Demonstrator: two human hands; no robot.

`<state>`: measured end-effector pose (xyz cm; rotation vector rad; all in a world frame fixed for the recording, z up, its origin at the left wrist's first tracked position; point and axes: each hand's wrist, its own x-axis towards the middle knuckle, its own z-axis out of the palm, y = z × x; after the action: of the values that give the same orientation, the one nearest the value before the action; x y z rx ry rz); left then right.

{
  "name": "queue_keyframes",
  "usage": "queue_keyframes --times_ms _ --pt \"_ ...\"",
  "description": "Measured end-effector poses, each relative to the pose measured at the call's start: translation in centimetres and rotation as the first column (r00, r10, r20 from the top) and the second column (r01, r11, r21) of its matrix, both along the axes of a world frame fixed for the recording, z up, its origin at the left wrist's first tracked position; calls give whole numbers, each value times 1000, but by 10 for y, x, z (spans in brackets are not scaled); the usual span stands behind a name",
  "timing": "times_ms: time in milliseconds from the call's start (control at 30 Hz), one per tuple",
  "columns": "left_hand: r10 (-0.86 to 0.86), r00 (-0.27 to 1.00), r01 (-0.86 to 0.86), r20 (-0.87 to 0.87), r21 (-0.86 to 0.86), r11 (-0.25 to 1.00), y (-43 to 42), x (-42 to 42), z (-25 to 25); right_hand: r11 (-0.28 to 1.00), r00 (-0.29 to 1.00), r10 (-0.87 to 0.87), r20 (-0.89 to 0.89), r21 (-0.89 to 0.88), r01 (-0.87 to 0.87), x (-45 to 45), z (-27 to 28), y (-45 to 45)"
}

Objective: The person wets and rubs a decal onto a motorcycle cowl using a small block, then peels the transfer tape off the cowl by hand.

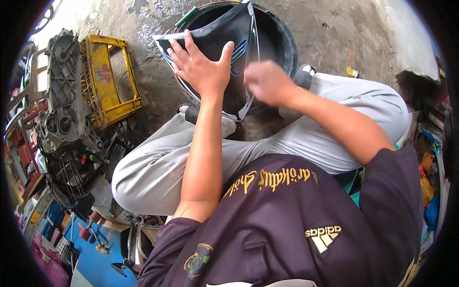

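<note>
A black panel [215, 40] with white edges and blue stripes lies across a round black tub [282, 38] on the wet floor. Spread fingers of my left hand [203, 69] rest flat on the panel's upper surface. My right hand [270, 83] is at the panel's right edge, smeared by motion; whether its fingers hold anything cannot be made out. A green strip [186, 16] shows at the tub's upper left rim.
A yellow crate [103, 71] and a grey metal engine casing [64, 91] stand at the left. A blue surface [103, 258] with tools is lower left. At the right are a pale concrete block [409, 43] and assorted clutter.
</note>
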<state>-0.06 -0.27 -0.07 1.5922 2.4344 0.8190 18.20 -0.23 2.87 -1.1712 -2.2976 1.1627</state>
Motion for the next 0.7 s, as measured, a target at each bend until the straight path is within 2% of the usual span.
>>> queue_keyframes --times_ms 33,100,167,200,233,300,333,367,433,500,567,633,667,700 --pt "-10 1000 10 2 -4 1000 0 0 -1 995 998 -59 -5 74 59 1 -2 12" --pt "-3 1000 3 16 7 1000 1 1 -2 984 984 -161 -82 67 166 4 -3 20" --pt "3 1000 -3 -8 15 1000 2 2 -3 997 999 41 -7 70 -41 2 -6 -11" --pt "-3 1000 3 7 4 1000 1 1 -1 993 993 117 4 -18 -117 3 -1 -24" --pt "-9 1000 9 20 -8 1000 1 0 0 990 993 120 20 -81 -118 1 0 -27" --pt "-9 1000 9 20 -10 1000 1 -1 0 999 999 34 -42 36 -33 3 -6 -4" --pt "-2 1000 3 23 -13 1000 1 -2 1 993 995 -90 -35 69 92 2 -6 11" --pt "0 1000 0 31 -16 1000 2 0 3 982 976 -186 -113 -6 187 6 -4 19" --pt "-8 999 8 38 -12 1000 2 1 1 997 995 -62 -78 43 65 6 -9 7" --pt "-8 999 8 32 -5 1000 3 1 1 999 996 53 -72 -7 -54 2 -3 -27" --pt "-8 1000 8 -1 -4 1000 1 0 0 988 990 138 -43 -70 -140 3 -1 -24" --pt "-12 1000 12 -6 -8 1000 2 -1 -1 1000 996 27 -89 5 -27 1 -7 1" --pt "-12 1000 12 -2 -4 1000 2 -2 0 994 991 -97 -94 45 102 0 -10 11" --pt "-11 1000 11 5 0 1000 0 -1 0 983 977 -179 -119 17 182 2 -8 18"
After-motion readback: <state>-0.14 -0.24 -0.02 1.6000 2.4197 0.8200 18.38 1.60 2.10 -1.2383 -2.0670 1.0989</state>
